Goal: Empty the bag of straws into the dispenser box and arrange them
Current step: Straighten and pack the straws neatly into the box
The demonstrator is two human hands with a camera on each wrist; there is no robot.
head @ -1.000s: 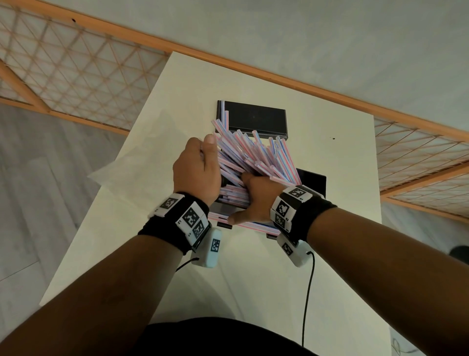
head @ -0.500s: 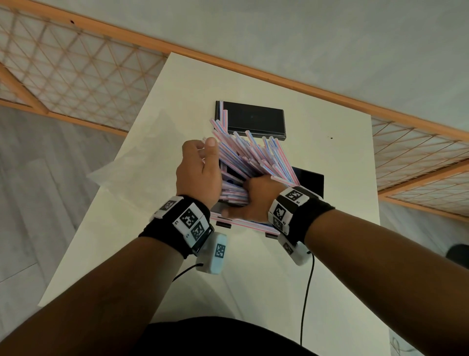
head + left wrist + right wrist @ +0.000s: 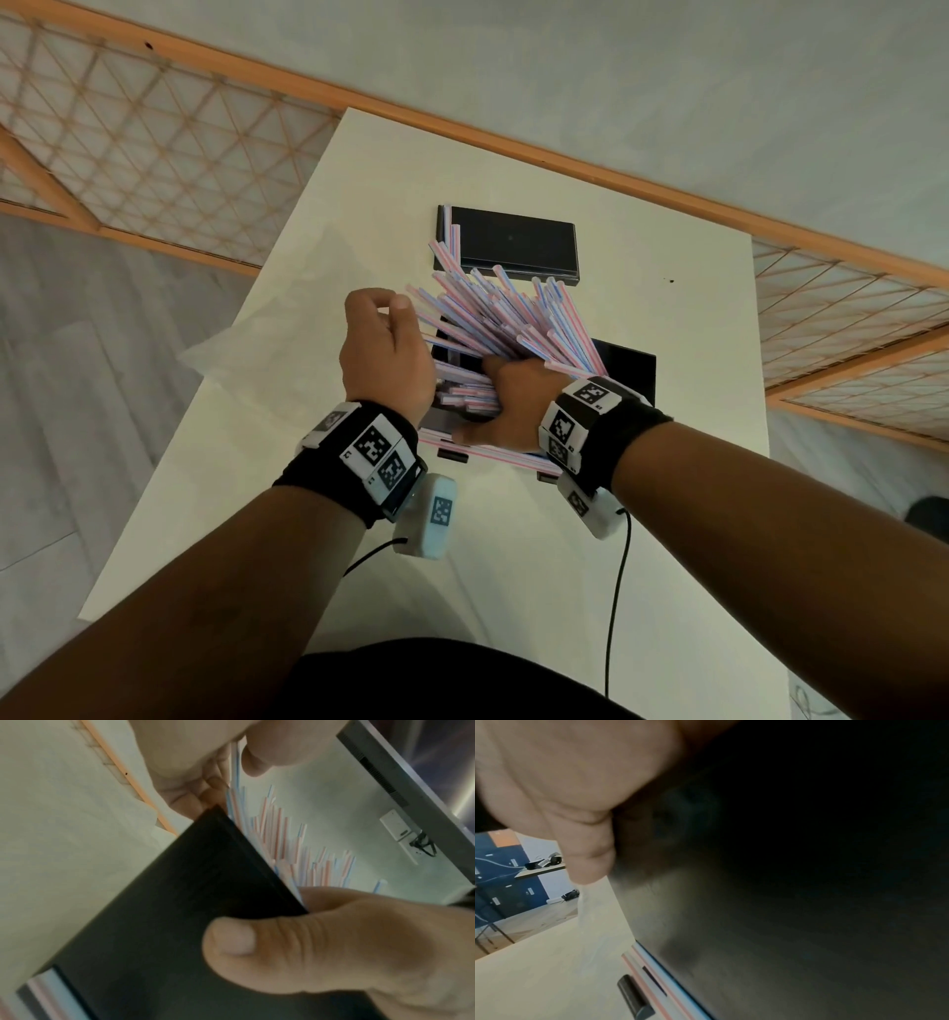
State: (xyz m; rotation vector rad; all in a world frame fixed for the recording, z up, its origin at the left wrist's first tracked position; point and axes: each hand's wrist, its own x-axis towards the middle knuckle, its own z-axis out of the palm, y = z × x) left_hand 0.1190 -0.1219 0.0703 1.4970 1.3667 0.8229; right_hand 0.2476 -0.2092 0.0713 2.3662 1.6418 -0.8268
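Both hands' grips clasp the fanned straws (image 3: 503, 329) over the dispenser box (image 3: 631, 370), its lid (image 3: 513, 241) lying beyond.

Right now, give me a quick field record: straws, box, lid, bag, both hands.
straws: fanned and sticking up out of the box, not lying flat
dispenser box: black, open, on the table
lid: black, flat, beyond the box
bag: clear, left of the box
left hand: pinching one straw
right hand: gripping the bundle's base
loose straws: along the box's near side

Pink-and-blue striped straws (image 3: 506, 324) fanned untidily out of black dispenser box (image 3: 629, 367), clear bag (image 3: 267, 329) lying left
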